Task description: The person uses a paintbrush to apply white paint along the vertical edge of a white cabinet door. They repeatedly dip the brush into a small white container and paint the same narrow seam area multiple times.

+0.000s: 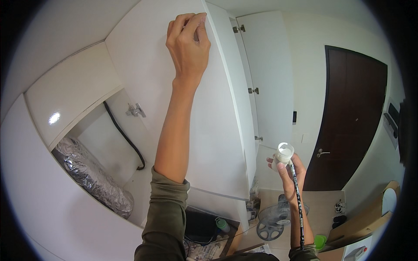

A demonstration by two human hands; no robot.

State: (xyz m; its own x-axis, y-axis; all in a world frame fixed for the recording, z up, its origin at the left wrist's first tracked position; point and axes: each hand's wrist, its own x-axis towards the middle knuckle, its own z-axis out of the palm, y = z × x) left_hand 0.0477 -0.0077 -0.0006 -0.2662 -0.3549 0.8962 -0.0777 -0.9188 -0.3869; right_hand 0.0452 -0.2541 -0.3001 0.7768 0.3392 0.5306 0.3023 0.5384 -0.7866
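My left hand (189,42) is raised in front of a white cabinet door (215,137), near the door's upper edge. Its fingers are curled and bunched at the tips; whether something small sits between them is hidden. Lower on the right, my right hand (290,177) grips a small translucent plastic cup (285,154) with white material inside. The cup's mouth faces me. From under the cup, a thin black hose or rod (297,199) with white speckles runs down along my right forearm.
At left, a foil-wrapped duct (94,176) and a black tube (125,137) sit inside an open cabinet with a metal hinge (135,110). Another hinged door (267,78) stands behind. Below are a fan (274,218), a green-capped bottle (222,224) and a cardboard piece (362,218). A dark door (354,120) is at right.
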